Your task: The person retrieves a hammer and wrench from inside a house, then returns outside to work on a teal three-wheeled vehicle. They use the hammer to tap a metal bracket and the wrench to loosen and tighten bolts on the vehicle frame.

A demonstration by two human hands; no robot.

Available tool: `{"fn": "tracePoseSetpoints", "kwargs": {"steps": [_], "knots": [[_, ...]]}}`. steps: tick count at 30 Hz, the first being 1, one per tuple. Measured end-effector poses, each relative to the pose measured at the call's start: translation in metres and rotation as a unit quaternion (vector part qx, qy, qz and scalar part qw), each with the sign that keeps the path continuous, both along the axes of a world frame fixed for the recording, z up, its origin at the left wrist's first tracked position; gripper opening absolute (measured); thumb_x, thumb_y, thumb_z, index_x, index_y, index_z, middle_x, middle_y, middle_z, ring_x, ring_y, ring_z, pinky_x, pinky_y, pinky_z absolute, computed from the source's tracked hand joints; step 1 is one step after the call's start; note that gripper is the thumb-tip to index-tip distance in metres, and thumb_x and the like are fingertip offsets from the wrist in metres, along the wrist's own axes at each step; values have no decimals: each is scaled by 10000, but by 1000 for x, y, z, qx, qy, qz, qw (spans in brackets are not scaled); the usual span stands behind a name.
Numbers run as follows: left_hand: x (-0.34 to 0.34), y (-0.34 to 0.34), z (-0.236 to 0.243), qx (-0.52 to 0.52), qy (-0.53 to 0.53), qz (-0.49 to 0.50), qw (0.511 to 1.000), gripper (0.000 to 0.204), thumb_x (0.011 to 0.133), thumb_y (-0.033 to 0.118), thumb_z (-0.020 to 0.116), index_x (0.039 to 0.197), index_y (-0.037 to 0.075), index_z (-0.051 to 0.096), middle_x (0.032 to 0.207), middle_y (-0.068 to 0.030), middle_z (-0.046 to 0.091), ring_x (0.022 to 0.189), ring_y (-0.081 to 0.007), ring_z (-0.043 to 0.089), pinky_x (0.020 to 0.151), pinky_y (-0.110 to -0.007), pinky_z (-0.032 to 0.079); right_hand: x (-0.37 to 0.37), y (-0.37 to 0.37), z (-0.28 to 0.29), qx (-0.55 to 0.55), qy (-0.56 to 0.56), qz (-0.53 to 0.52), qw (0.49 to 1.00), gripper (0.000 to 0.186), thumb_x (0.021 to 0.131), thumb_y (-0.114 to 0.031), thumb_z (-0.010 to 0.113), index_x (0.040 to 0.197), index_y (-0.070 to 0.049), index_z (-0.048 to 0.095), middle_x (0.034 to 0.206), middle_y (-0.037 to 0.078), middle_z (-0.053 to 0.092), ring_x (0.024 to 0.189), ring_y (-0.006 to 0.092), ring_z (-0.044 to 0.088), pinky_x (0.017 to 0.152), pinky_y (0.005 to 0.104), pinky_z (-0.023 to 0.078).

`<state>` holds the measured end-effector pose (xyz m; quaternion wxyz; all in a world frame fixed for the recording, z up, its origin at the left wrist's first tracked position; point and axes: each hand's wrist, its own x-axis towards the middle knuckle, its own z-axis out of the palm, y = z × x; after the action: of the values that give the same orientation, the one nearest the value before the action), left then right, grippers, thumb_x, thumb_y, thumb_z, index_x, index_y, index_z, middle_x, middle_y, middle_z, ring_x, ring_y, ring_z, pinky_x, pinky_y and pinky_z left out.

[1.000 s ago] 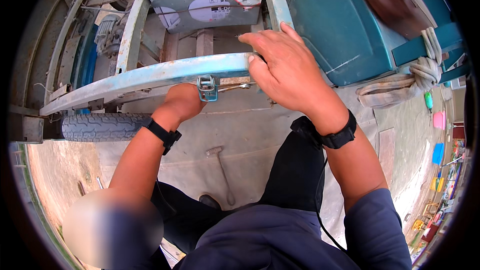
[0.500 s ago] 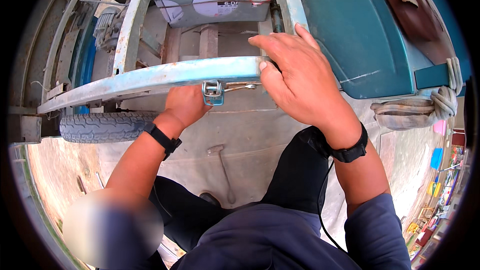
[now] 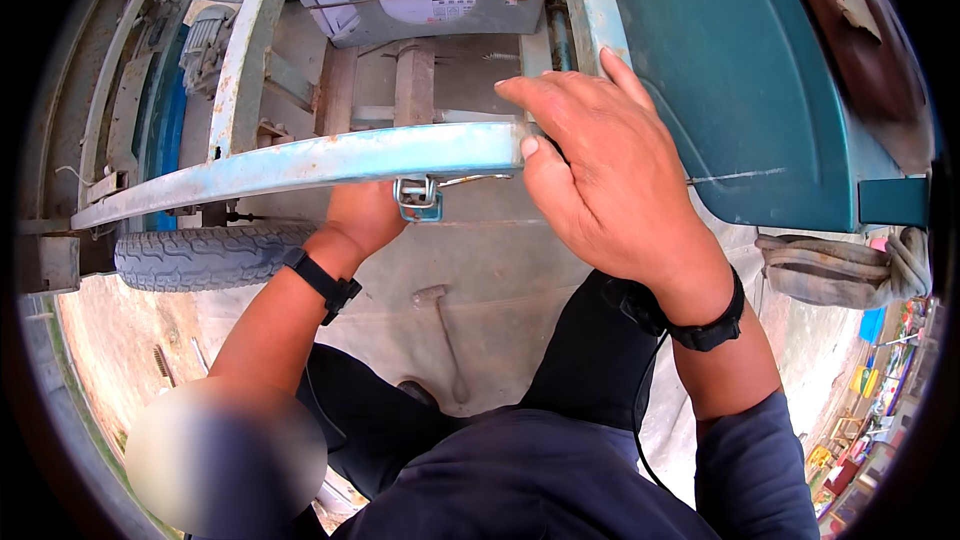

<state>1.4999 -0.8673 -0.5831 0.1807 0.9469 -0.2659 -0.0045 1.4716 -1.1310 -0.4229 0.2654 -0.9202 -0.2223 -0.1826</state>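
Note:
A metal frame (image 3: 330, 156) with worn light-blue paint runs across in front of me. My right hand (image 3: 615, 160) grips its near right corner, the thumb on the near side and the fingers stretched over the top. My left hand (image 3: 362, 216) reaches in under the front bar; the bar hides its fingers, so their grip does not show. Just right of that hand, a small metal latch (image 3: 418, 198) with a wire loop hangs beneath the bar. Beside my right hand stands a teal panel (image 3: 740, 90) joined to the frame's right side.
A grey box (image 3: 420, 10) sits inside the frame. Beneath its left part lies a black tyre (image 3: 210, 260), with a motor (image 3: 207, 48) farther off. A hammer (image 3: 442, 335) lies on the floor between my legs. Folded cloth straps (image 3: 840, 268) hang below the panel at the right.
The frame's front bar and the latch have shifted slightly toward me, and the teal panel looks larger and nearer. Both hands keep their places on the frame; the hammer has barely moved.

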Motion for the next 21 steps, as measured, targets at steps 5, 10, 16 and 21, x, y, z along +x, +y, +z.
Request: {"fn": "tracePoseSetpoints", "kwargs": {"steps": [5, 10, 16, 21], "knots": [[0, 5, -26, -5, -18, 12, 1000, 340, 797, 313, 777, 1058, 105, 715, 1029, -98, 736, 970, -321, 680, 867, -412, 528, -2, -2, -3, 4, -4, 3, 1000, 302, 834, -153, 589, 1102, -33, 661, 942, 120, 660, 989, 337, 637, 1087, 570, 373], [-2, 7, -62, 22, -108, 14, 994, 379, 795, 364, 798, 1066, 111, 720, 1020, -86, 741, 941, -299, 690, 828, -389, 538, -4, -4, 7, -41, 52, 16, 998, 359, 883, -119, 532, 1224, -46, 619, 1020, 143, 656, 1015, 350, 618, 1139, 579, 312], [-5, 11, -68, 57, -39, 52, 996, 279, 792, 370, 801, 856, 104, 741, 925, -97, 720, 864, -308, 668, 821, -466, 500, -2, -1, -2, -17, 13, -6, 1000, 280, 864, -163, 542, 1072, -18, 662, 918, 137, 666, 959, 354, 633, 1096, 549, 372], [-13, -4, -36, 13, -158, 25, 987, 311, 789, 291, 792, 945, 39, 695, 1025, -149, 674, 1020, -364, 580, 923, -517, 428, -1, -3, -5, -24, -3, -11, 1000, 298, 880, -173, 526, 1083, -14, 675, 940, 148, 678, 979, 358, 633, 1114, 531, 367]]}}
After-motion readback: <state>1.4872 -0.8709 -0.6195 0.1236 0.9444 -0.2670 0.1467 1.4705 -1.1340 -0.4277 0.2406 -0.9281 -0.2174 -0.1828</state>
